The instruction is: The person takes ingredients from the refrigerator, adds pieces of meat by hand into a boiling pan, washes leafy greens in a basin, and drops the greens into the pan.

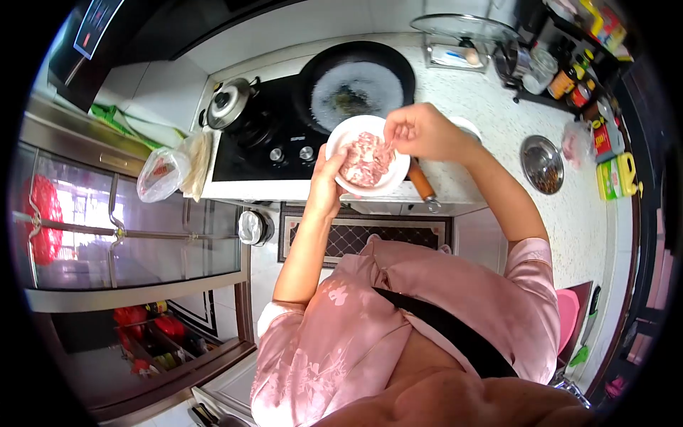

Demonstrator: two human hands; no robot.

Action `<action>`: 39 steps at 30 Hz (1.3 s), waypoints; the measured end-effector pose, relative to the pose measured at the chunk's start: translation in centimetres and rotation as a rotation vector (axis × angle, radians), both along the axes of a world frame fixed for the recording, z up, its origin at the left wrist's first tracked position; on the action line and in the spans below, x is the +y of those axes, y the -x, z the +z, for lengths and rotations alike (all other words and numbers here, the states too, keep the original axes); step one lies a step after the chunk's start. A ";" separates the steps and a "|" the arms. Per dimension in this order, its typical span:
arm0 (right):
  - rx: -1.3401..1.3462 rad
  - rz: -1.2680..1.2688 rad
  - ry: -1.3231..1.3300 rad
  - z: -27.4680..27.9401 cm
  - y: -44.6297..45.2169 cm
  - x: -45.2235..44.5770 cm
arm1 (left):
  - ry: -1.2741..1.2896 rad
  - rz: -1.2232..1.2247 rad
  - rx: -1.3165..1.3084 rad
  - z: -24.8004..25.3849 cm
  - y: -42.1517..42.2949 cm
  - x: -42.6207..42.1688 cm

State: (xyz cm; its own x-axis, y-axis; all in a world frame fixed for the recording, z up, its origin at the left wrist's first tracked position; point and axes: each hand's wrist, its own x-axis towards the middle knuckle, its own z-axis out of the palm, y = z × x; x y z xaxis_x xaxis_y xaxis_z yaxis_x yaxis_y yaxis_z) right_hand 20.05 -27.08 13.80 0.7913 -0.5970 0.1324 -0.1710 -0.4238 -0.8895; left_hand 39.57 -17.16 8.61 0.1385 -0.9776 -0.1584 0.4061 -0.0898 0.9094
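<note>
My left hand (329, 179) holds a white bowl (404, 169) by its left rim, with the thumb over the edge. Raw sliced meat (366, 160) lies in the bowl. At the bowl's upper right, my right hand (420, 132) has its fingers curled together over the rim, close to the meat; what they pinch, if anything, is too small to tell. Just beyond the bowl, a black wok (407, 71) with whitish, bubbly liquid in it stands on the black stove (249, 160). Its wooden handle (421, 181) points towards me, partly under the bowl.
A lidded pot (231, 103) stands at the stove's left. Plastic bags (163, 174) hang at the counter's left edge. To the right are a metal bowl (542, 165), a yellow jug (617, 176) and a bottle rack (562, 78). A glass lid (462, 27) stands behind.
</note>
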 end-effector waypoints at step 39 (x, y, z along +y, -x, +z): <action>0.056 0.220 0.034 -1.4 -10.9 -8.0 | -0.059 0.154 0.139 -1.9 -4.1 -3.4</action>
